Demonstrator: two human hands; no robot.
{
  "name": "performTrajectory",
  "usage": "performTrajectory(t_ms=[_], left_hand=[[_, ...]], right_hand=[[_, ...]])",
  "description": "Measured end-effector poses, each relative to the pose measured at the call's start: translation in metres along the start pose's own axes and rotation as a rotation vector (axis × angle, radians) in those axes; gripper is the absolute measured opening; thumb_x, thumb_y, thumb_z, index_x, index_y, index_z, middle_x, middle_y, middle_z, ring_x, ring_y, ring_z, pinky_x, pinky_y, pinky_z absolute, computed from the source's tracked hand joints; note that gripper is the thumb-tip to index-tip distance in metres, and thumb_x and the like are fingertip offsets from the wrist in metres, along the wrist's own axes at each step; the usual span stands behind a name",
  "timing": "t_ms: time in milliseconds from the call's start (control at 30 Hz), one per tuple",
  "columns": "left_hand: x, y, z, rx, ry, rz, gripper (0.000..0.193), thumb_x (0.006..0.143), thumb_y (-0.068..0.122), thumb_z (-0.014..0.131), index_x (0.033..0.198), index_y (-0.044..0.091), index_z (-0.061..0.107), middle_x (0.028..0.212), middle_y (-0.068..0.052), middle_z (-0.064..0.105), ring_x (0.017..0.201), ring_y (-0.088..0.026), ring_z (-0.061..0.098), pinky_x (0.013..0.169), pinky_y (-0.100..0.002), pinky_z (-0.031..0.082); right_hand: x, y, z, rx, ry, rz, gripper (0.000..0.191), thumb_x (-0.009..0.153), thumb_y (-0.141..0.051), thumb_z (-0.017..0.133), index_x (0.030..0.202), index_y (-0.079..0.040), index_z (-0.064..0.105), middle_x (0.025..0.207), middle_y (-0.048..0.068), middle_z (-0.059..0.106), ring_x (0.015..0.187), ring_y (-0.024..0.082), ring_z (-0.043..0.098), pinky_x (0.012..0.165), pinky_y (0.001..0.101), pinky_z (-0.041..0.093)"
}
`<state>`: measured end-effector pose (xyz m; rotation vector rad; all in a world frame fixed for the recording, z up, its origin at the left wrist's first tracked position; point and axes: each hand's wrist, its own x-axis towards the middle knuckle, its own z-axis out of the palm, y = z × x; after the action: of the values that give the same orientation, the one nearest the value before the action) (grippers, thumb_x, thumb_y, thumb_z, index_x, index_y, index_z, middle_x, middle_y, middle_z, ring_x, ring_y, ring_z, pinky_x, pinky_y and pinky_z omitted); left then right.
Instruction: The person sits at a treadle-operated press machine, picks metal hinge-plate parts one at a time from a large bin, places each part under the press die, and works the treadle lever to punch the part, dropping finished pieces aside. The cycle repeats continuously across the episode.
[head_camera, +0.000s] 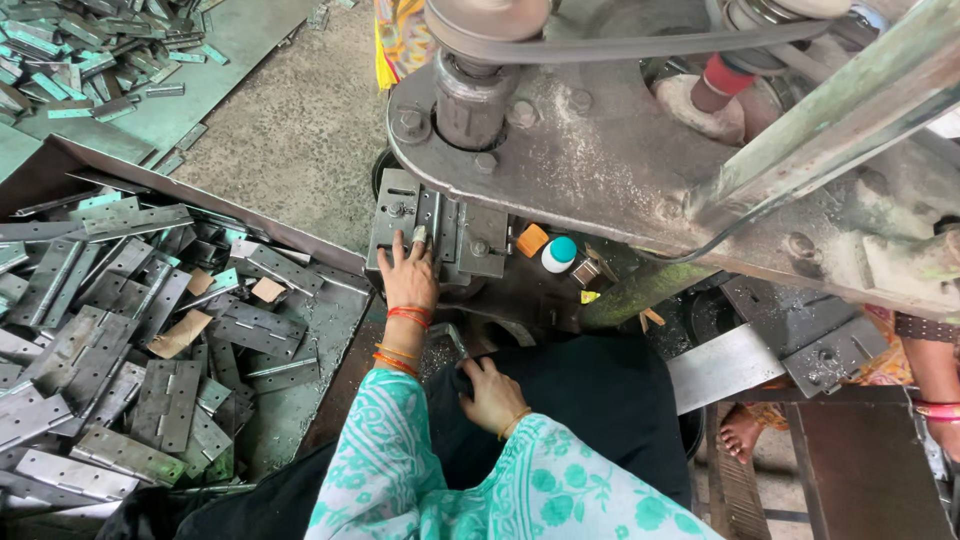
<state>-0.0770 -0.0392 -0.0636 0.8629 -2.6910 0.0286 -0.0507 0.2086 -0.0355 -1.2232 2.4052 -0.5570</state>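
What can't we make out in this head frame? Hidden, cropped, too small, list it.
- Left hand: fingertips lie on the press die; whether a part sits under them is hidden by the fingers.
- Right hand: palm is turned down, so what the metal piece at its fingertips is stays unclear.
- Press: top cut off by the upper edge.
- Other person's arm: cropped at the right edge.
- Hinges: lower layers buried in the tray.
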Motion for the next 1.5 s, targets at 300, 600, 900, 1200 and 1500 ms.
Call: performTrajectory(t_ms=[300, 600, 900, 1200, 1500], left_hand=[[0.0, -0.004, 0.004, -0.036, 0.001, 0.03, 0.04, 0.096, 0.024, 0.052, 0.133, 0.024, 0.068, 0.14, 0.001, 0.061, 0.149, -0.033, 0.034, 0.115, -0.064, 0.026], [-0.005, -0.007, 0.002, -0.07, 0.08, 0.019, 0.039, 0.097, 0.024, 0.052, 0.131, 0.017, 0.069, 0.145, -0.001, 0.059, 0.15, -0.033, 0.033, 0.117, -0.062, 0.026], [0.016, 0.006, 0.012, -0.02, 0.0, 0.019, 0.042, 0.093, 0.019, 0.052, 0.131, 0.017, 0.069, 0.142, 0.001, 0.059, 0.149, -0.034, 0.032, 0.116, -0.066, 0.024], [0.035, 0.008, 0.02, -0.007, 0.035, 0.028, 0.04, 0.094, 0.02, 0.052, 0.131, 0.017, 0.07, 0.142, 0.001, 0.059, 0.15, -0.032, 0.032, 0.117, -0.063, 0.025], [0.022, -0.009, 0.009, -0.072, -0.054, 0.095, 0.041, 0.098, 0.028, 0.053, 0.137, 0.023, 0.066, 0.143, 0.005, 0.058, 0.151, -0.03, 0.028, 0.115, -0.066, 0.023]], right_hand=[[0.026, -0.004, -0.019, -0.1, -0.087, 0.003, 0.057, 0.083, -0.033, 0.075, 0.133, -0.016, 0.054, 0.118, 0.023, 0.063, 0.1, 0.047, 0.067, 0.084, 0.0537, 0.056], [-0.015, 0.028, 0.048, -0.006, 0.036, -0.008, 0.058, 0.083, -0.024, 0.074, 0.137, -0.023, 0.053, 0.137, 0.022, 0.052, 0.105, 0.046, 0.065, 0.088, 0.0545, 0.055], [0.022, -0.007, -0.023, -0.095, -0.143, 0.038, 0.056, 0.085, -0.027, 0.076, 0.135, -0.016, 0.053, 0.125, 0.022, 0.059, 0.108, 0.046, 0.064, 0.089, 0.0541, 0.054], [-0.001, -0.001, -0.002, 0.099, 0.063, -0.01, 0.044, 0.081, -0.024, 0.075, 0.124, -0.02, 0.063, 0.119, 0.013, 0.068, 0.107, 0.04, 0.067, 0.087, 0.0503, 0.056], [0.024, -0.013, -0.028, 0.007, -0.083, 0.029, 0.048, 0.082, -0.03, 0.075, 0.126, -0.019, 0.06, 0.115, 0.016, 0.067, 0.106, 0.041, 0.066, 0.089, 0.0504, 0.054]])
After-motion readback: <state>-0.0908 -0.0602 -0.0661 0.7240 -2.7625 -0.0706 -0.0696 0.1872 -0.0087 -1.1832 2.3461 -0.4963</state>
